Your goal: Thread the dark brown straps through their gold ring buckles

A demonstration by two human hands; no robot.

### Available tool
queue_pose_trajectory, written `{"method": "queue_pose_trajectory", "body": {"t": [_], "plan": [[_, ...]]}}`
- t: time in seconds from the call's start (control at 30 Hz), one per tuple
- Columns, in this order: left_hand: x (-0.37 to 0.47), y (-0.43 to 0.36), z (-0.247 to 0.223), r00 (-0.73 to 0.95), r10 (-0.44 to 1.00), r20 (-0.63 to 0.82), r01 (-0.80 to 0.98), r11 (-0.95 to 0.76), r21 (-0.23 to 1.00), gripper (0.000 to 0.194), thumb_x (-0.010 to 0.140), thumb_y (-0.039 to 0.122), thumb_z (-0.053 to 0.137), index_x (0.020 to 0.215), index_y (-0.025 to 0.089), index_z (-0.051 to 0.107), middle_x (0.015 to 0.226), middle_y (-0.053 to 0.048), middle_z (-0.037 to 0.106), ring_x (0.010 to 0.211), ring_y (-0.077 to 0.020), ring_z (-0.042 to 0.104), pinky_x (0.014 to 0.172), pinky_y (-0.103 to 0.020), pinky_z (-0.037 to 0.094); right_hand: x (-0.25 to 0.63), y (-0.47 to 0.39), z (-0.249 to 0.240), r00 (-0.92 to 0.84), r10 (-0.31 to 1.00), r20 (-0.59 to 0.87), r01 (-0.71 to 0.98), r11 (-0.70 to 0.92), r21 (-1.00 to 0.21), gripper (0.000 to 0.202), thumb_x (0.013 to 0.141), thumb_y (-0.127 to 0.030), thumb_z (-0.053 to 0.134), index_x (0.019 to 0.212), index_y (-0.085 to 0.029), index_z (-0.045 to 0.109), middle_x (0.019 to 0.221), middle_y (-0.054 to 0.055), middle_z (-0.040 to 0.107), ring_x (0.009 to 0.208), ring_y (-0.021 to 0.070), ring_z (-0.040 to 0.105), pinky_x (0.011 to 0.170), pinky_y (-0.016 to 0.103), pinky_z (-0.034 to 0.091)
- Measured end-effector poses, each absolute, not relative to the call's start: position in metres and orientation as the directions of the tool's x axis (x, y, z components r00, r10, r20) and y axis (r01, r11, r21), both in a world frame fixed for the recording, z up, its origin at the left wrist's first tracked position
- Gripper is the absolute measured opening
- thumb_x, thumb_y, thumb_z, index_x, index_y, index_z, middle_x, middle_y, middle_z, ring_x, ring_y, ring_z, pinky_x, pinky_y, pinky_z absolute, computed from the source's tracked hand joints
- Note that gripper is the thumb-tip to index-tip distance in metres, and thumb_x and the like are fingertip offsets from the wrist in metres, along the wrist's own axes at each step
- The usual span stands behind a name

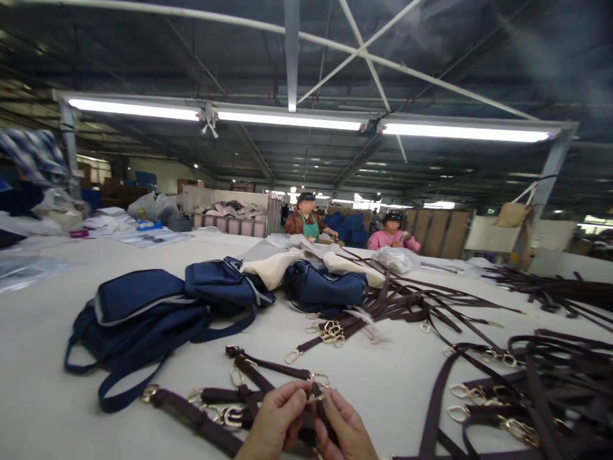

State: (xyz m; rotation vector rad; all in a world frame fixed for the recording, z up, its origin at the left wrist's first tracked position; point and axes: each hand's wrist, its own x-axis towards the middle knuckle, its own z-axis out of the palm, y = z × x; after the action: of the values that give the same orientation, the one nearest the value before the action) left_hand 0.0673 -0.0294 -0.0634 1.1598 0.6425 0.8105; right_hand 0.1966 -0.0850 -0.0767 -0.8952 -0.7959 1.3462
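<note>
Left hand (274, 425) and right hand (345, 429) meet at the bottom edge, fingers pinched together on a dark strap (313, 399) with a metal ring, just above the white table (43, 396). More straps (541, 383) lie right; navy bags (143, 313) left and centre. Two people sit far behind. Factory hall, tube lights (287, 119) overhead, steel beams.

There is a single view, from a camera on the person's head, seated low at the near edge of a white table (38, 358). It faces forward across the tabletop rather than down, so the hands (306, 421) sit close at the bottom centre, while the hall's roof and strip lights (287, 119) fill the upper half.
</note>
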Motion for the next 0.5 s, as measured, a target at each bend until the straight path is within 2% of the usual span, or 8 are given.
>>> {"method": "queue_pose_trajectory", "body": {"t": [0.1,0.17,0.2,0.23,0.3,0.37,0.4,0.5], "plan": [[0.065,-0.035,-0.059,0.618,0.786,0.03,-0.224,0.139,0.965,0.061,0.063,0.062,0.075,0.098,0.012,0.072,0.06,0.002,0.055,0.041,-0.0045,0.036,0.044,-0.02,0.026,0.196,-0.085,-0.083,0.159,0.985,-0.065,-0.383,0.001,-0.924,0.065,0.067,-0.078,0.069,0.091,-0.018,0.06,0.048,-0.008,0.05,0.032,0.0002,0.025,0.034,0.014,0.013],[0.063,-0.045,-0.051,0.672,0.738,0.064,-0.2,0.098,0.975,0.033,0.07,0.039,0.069,0.089,0.013,0.072,0.065,-0.001,0.062,0.055,-0.0111,0.053,0.058,-0.023,0.04,0.197,-0.086,-0.088,0.225,0.971,-0.083,-0.277,-0.018,-0.961,0.074,0.072,-0.088,0.05,0.095,-0.019,0.058,0.052,-0.005,0.053,0.034,0.0043,0.031,0.034,0.016,0.017],[0.063,-0.051,-0.047,0.692,0.718,0.074,-0.172,0.064,0.983,0.024,0.07,0.031,0.065,0.084,0.013,0.071,0.069,-0.003,0.065,0.064,-0.015,0.059,0.065,-0.025,0.044,0.197,-0.088,-0.089,0.265,0.963,-0.051,-0.199,0.003,-0.98,0.076,0.073,-0.089,0.044,0.1,-0.019,0.058,0.055,-0.003,0.056,0.037,0.0078,0.039,0.035,0.018,0.024],[0.063,-0.057,-0.044,0.705,0.705,0.075,-0.133,0.028,0.991,0.02,0.068,0.025,0.062,0.082,0.013,0.071,0.075,-0.004,0.068,0.074,-0.0183,0.062,0.071,-0.027,0.046,0.197,-0.09,-0.089,0.302,0.953,0.014,-0.099,0.046,-0.994,0.077,0.074,-0.088,0.044,0.106,-0.02,0.058,0.06,-0.002,0.059,0.045,0.0114,0.048,0.04,0.021,0.034],[0.064,-0.066,-0.042,0.694,0.719,0.039,-0.021,-0.034,0.999,0.023,0.065,0.021,0.058,0.082,0.013,0.071,0.084,-0.005,0.07,0.086,-0.0223,0.063,0.077,-0.029,0.046,0.195,-0.094,-0.086,0.299,0.937,0.178,0.132,0.144,-0.981,0.066,0.077,-0.077,0.057,0.114,-0.022,0.06,0.078,0.002,0.066,0.07,0.0185,0.062,0.063,0.029,0.05],[0.065,-0.071,-0.043,0.659,0.752,0.023,0.06,-0.082,0.995,0.028,0.068,0.023,0.055,0.087,0.014,0.072,0.091,-0.005,0.071,0.094,-0.0244,0.062,0.082,-0.031,0.047,0.193,-0.099,-0.079,0.203,0.946,0.252,0.3,0.185,-0.936,0.047,0.082,-0.062,0.063,0.108,-0.024,0.068,0.093,0.005,0.07,0.093,0.0231,0.063,0.088,0.034,0.049],[0.065,-0.071,-0.045,0.649,0.761,0.024,0.083,-0.101,0.991,0.029,0.07,0.024,0.053,0.09,0.014,0.072,0.092,-0.005,0.071,0.096,-0.0248,0.063,0.085,-0.032,0.047,0.191,-0.101,-0.074,0.154,0.956,0.248,0.343,0.183,-0.921,0.04,0.085,-0.058,0.06,0.103,-0.024,0.071,0.097,0.006,0.071,0.098,0.0245,0.063,0.093,0.036,0.046],[0.065,-0.069,-0.047,0.66,0.745,0.095,0.075,-0.191,0.979,0.029,0.078,0.031,0.049,0.089,0.014,0.071,0.093,-0.005,0.071,0.098,-0.0237,0.062,0.09,-0.032,0.046,0.191,-0.103,-0.064,0.114,0.958,0.262,0.37,0.204,-0.906,0.042,0.09,-0.057,0.05,0.096,-0.023,0.074,0.094,0.007,0.071,0.095,0.025,0.062,0.09,0.036,0.046]]}}
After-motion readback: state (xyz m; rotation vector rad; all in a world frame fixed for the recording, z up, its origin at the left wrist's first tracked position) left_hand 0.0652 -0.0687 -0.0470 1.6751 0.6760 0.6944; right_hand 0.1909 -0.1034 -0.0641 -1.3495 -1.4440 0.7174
